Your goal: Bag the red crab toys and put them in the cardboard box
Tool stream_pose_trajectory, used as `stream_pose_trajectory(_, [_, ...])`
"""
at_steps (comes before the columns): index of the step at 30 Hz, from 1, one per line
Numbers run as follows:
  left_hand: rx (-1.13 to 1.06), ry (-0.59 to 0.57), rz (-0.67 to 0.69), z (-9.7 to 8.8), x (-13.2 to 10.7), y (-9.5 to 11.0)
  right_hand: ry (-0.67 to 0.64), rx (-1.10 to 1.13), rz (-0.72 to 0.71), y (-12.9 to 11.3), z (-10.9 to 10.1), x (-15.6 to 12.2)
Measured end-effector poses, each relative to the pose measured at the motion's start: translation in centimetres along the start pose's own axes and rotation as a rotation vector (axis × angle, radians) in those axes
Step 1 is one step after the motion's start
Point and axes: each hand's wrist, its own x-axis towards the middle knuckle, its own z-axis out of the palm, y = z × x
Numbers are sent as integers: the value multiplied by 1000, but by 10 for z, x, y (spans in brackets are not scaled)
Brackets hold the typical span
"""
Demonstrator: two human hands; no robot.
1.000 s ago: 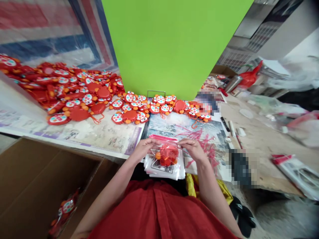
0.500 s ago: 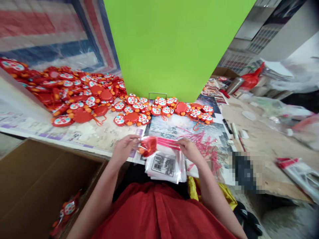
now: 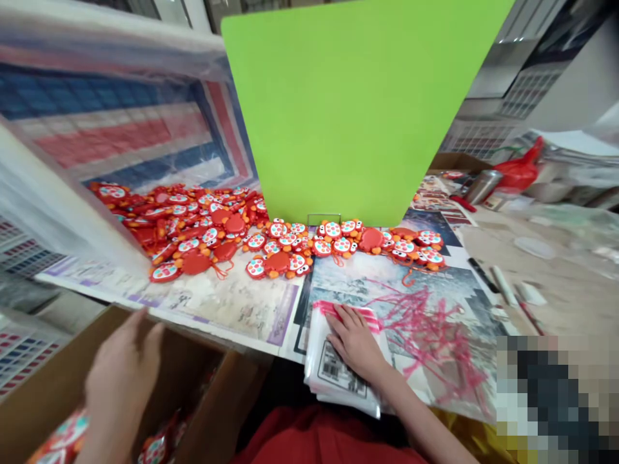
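My left hand (image 3: 123,380) is over the cardboard box (image 3: 232,390) at the lower left, fingers apart and nothing seen in them. Red crab-like toys with dotted white bellies lie inside that box; one toy (image 3: 70,435) shows just below the hand. On the table's front edge, my right hand (image 3: 355,338) rests with spread fingers on a stack of clear plastic bags (image 3: 322,361) with pink zip strips and a black printed label. Several matching toys (image 3: 278,263) lie in a row behind the bags.
A heap of toys (image 3: 193,219) spills from a striped sack (image 3: 135,135) at the left. An upright green board (image 3: 362,116) stands behind the row. Torn pink strips (image 3: 435,341) litter the right, near a marker (image 3: 483,276) and a metal flask (image 3: 483,187).
My left hand has moved down and left from the bags to the box, and the red toy in clear plastic has left it. My right hand has flattened onto the bag stack. The view has shifted.
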Motion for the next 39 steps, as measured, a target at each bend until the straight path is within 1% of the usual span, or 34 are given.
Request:
stream_pose_trajectory(1, [-65,-43,36,12,13,16,10,-5,-4,0,0,0])
stream_pose_trajectory(4, [-318,-226,264,61,62,68,43,-2,-16,0,2,-1])
stream_pose_trajectory(6, [-393,-331,363,99,99,100,58,3,-18,1,4,-1])
stream_pose_trajectory(8, [-403,-412,410,138,137,126,63,5,-20,1,4,-2])
stream_pose_trajectory(11, [-369,-459,423,188,186,155,66,24,-29,2,4,-2])
stream_pose_trajectory(14, [-300,-476,351,224,223,174,70,49,-33,3,3,-1])
stream_pose_trajectory(16, [-264,-496,295,240,237,182,61,48,-40,4,2,0])
stream_pose_trajectory(17, [-251,-505,274,247,241,186,55,43,-46,4,2,0])
stream_pose_trajectory(19, [-222,-512,248,258,240,193,42,34,-56,4,2,1])
stream_pose_trajectory(21, [-196,-504,265,266,229,200,39,35,-50,4,1,2])
stream_pose_trajectory(24, [-168,-477,324,272,198,214,42,63,-26,2,1,4])
stream_pose_trajectory(27, [-166,-447,371,270,160,231,56,105,-18,2,2,5])
stream_pose_trajectory(30, [-219,-420,398,262,127,248,59,118,-20,2,2,6])
stream_pose_trajectory(32, [-300,-431,389,253,112,258,50,110,-23,2,1,6])
stream_pose_trajectory(35, [-421,-500,389,232,103,268,34,100,-26,1,-1,5])
stream_pose_trajectory(37, [-464,-511,394,211,97,270,28,109,-23,0,-3,5])
stream_pose_trajectory(39, [-524,-474,404,185,79,269,32,132,-18,0,-3,5])
